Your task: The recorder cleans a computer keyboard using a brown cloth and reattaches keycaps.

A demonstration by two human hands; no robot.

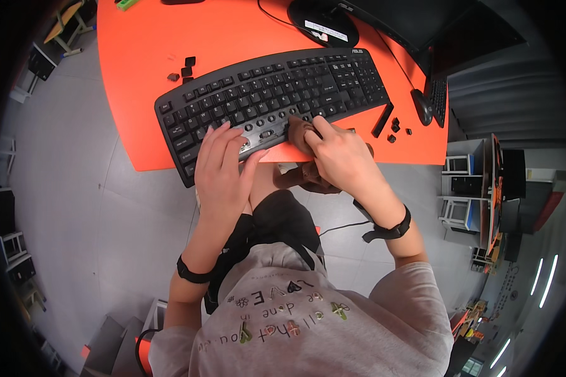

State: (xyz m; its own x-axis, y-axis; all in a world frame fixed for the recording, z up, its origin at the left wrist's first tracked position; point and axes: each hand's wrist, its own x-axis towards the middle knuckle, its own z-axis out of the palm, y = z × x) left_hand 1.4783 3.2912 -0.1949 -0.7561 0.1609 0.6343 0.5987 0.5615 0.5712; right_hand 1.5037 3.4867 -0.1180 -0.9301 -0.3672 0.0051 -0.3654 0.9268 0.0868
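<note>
A black ASUS keyboard lies tilted on the orange desk, its front left corner jutting past the edge. Keycaps are off along its lower rows, baring key sockets. My left hand holds the keyboard near its lower left, fingers on top and thumb by the front edge. In my right hand is a bunched brown cloth, pressed to the bared strip; its loose end hangs below the desk edge. Right of that hand lie a long black keycap and several small loose keycaps.
More loose keycaps lie beyond the keyboard's left end on the orange desk. A round monitor base, a monitor, a mouse with its cable and another keyboard stand at the back right.
</note>
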